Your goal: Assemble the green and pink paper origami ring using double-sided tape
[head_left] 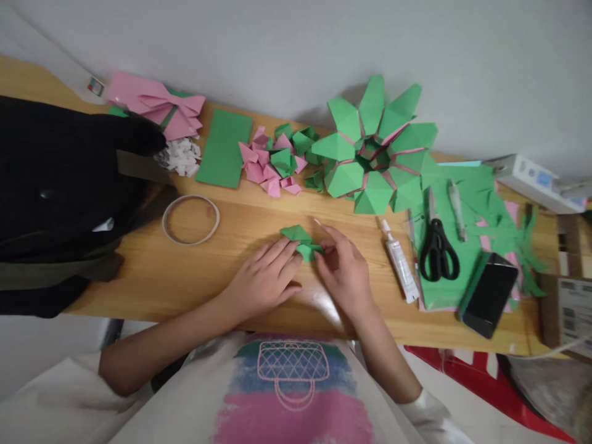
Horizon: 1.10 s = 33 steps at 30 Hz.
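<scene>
A small folded piece of green paper (300, 237) lies on the wooden table in front of me. My left hand (266, 274) rests flat from the left, its fingers stretched out and fingertips touching the paper's left side, its thumb apart. At the other side, my right hand (345, 265) has its thumb and index finger closed on the paper's right end. A thin white tip (317, 221) shows beside the right index finger; its kind is unclear. To the right lie a glue tube (401, 268) and black-handled scissors (438, 246).
A large green and pink paper flower form (345, 151) stands at the back. Left of it are folded pink and green pieces (266, 160) and a green sheet (224, 148). A tape roll (190, 240) lies nearer, beside a black bag (55, 197). A black box (490, 296) sits right.
</scene>
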Each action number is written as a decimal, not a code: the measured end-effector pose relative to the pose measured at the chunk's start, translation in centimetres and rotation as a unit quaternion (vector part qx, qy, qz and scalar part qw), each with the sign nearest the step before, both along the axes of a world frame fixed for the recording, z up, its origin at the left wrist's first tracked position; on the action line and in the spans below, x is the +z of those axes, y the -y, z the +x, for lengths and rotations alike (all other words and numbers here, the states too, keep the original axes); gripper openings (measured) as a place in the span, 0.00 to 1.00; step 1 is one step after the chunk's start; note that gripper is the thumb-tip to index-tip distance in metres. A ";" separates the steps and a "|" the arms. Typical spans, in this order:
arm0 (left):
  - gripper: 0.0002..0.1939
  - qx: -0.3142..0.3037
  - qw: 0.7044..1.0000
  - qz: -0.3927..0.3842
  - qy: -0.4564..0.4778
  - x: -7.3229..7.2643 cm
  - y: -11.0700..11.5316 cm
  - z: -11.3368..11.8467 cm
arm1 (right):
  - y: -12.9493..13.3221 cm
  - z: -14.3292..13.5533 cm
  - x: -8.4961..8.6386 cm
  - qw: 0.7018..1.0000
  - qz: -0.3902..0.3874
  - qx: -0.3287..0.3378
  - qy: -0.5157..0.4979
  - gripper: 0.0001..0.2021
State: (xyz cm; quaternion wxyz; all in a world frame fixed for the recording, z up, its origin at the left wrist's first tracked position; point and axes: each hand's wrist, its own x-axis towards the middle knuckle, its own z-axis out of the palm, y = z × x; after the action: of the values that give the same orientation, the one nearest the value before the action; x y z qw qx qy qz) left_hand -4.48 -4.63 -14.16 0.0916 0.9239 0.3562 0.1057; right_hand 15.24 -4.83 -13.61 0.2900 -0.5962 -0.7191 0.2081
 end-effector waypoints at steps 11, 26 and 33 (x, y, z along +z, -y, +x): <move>0.25 0.003 1.000 -0.004 -0.018 0.2 0.0 -0.2 | 0.0 0.1 0.0 0.999 0.044 0.023 -0.013 0.27; 0.24 -0.007 1.000 0.001 -0.008 0.0 -0.2 -0.3 | -1.6 0.9 -0.2 0.992 0.043 0.121 -0.005 0.33; 0.26 -0.005 1.000 -0.002 -0.007 0.1 -0.3 -0.4 | -0.8 1.0 0.2 0.989 0.096 0.115 0.013 0.34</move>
State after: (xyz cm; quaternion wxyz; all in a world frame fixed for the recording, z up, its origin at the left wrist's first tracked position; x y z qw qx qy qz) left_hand -4.90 -4.33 -14.09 0.0914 0.9262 0.3525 0.0977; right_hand 16.28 -4.07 -13.39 0.3105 -0.4816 -0.8034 0.1617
